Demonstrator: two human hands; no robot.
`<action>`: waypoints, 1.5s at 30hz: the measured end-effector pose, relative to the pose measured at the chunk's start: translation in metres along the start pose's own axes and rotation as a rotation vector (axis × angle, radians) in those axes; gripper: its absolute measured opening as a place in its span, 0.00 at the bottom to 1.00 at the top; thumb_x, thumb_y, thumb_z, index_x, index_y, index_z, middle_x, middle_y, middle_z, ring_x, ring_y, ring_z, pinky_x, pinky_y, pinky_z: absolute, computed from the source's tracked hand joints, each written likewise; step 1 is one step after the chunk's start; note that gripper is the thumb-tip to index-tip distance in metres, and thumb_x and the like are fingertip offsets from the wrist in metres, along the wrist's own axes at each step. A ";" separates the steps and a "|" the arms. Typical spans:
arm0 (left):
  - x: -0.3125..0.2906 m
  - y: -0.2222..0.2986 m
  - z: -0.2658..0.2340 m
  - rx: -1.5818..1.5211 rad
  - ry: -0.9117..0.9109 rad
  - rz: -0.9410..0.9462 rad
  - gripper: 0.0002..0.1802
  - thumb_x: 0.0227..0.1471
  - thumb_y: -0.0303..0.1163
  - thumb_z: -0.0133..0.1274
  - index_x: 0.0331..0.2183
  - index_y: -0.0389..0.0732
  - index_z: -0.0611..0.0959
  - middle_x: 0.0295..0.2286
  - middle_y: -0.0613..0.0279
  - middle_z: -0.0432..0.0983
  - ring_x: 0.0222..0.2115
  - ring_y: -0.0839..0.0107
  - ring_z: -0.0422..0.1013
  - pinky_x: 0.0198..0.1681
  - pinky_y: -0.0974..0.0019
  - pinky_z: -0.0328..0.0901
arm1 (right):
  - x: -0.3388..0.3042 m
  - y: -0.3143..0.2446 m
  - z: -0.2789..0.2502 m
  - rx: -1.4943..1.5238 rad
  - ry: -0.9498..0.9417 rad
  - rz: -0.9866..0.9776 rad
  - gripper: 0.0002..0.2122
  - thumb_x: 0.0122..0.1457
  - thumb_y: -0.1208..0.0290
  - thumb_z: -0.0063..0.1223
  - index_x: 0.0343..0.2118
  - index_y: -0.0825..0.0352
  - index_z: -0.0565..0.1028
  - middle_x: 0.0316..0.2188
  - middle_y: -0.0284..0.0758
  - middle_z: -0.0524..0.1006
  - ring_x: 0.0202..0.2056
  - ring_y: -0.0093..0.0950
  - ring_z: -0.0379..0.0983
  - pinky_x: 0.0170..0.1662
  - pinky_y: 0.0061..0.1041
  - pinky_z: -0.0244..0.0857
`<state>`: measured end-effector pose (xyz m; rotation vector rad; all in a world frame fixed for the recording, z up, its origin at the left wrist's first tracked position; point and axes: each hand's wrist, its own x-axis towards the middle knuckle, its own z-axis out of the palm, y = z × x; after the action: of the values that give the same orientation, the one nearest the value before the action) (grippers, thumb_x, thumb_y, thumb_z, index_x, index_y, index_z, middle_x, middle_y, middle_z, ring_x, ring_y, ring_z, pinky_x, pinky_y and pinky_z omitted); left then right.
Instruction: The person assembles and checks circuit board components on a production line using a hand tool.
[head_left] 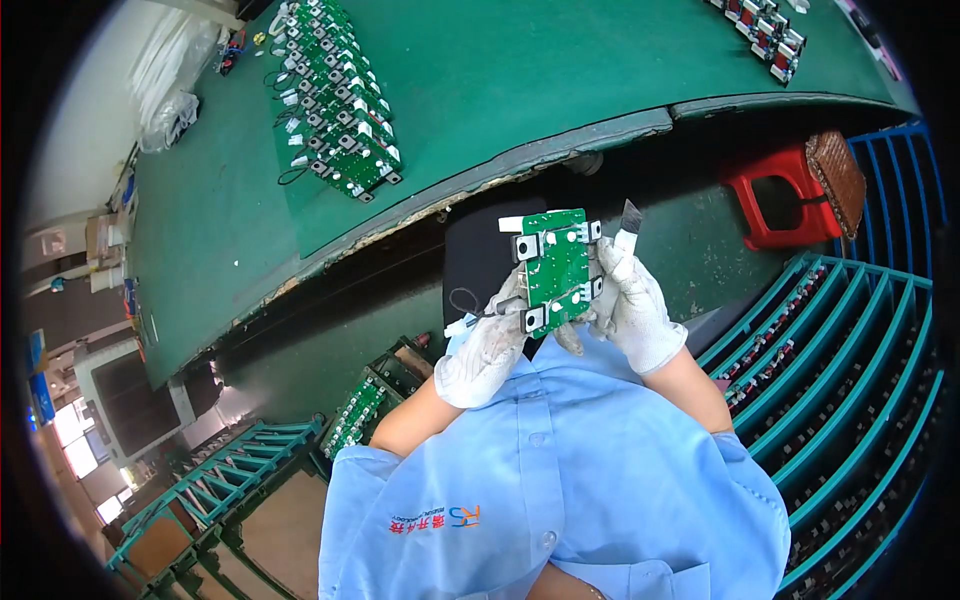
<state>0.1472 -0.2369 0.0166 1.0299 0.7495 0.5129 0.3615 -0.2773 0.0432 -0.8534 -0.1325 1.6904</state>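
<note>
A green circuit board (560, 268) with black square transistors along its sides is held up in front of my chest. My left hand (487, 345), in a white glove, grips its left edge. At the board's right edge is my gloved right hand (634, 310), its fingers closed around a small knife (627, 228) with a white handle and a slanted grey blade pointing up. A dark cable loop and a white connector (461, 325) hang beside my left hand. Some fingertips are hidden behind the board.
On the green table (480, 80) stands a row of similar circuit boards (335, 100); more parts (765, 35) lie at the far right. A red stool (785, 200) stands beyond my right side. Green slotted racks (850, 380) holding boards flank me on the right, another rack (220, 470) on the left.
</note>
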 end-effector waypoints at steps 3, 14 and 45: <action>0.003 0.014 0.007 -0.213 0.031 -0.112 0.50 0.41 0.49 0.66 0.59 0.39 0.61 0.53 0.60 0.65 0.53 0.64 0.64 0.59 0.58 0.57 | 0.002 0.006 -0.004 -0.032 0.040 -0.043 0.18 0.64 0.58 0.46 0.49 0.66 0.68 0.38 0.35 0.75 0.29 0.22 0.72 0.25 0.18 0.64; 0.027 0.044 0.036 -0.729 -0.116 -0.097 0.35 0.55 0.50 0.42 0.57 0.35 0.64 0.49 0.45 0.69 0.41 0.54 0.72 0.43 0.52 0.69 | -0.004 0.001 0.012 -0.078 0.055 -0.008 0.19 0.64 0.54 0.44 0.46 0.68 0.68 0.33 0.34 0.73 0.19 0.18 0.65 0.16 0.16 0.54; 0.024 0.024 0.031 -0.978 -0.190 -0.137 0.44 0.50 0.58 0.41 0.58 0.34 0.63 0.49 0.40 0.68 0.40 0.46 0.71 0.35 0.44 0.70 | -0.010 0.004 0.011 -0.220 0.029 -0.150 0.17 0.64 0.56 0.46 0.47 0.65 0.67 0.37 0.36 0.76 0.31 0.24 0.75 0.29 0.21 0.69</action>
<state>0.1854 -0.2272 0.0400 0.1081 0.3116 0.5606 0.3523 -0.2839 0.0540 -1.0060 -0.3592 1.5405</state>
